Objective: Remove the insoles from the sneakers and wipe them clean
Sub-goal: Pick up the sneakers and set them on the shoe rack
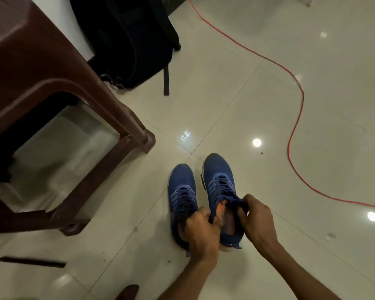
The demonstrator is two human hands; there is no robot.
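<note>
Both hands, left (200, 231) and right (257, 219), grip the right sneaker's (220, 182) collar, spreading it; its orange-brown insole (226, 221) is mostly hidden; left sneaker's (182, 189) heel is covered.

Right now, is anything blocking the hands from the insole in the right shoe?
No. Both hands, left and right, hold the right shoe open at its collar; the orange insole shows inside, uncovered.

1. A brown plastic stool (52, 87) stands at left on the glossy tiled floor (225, 94).
2. A black backpack (126, 37) lies behind it.
3. A red cable (294, 118) snakes across the tiles at right.
</note>
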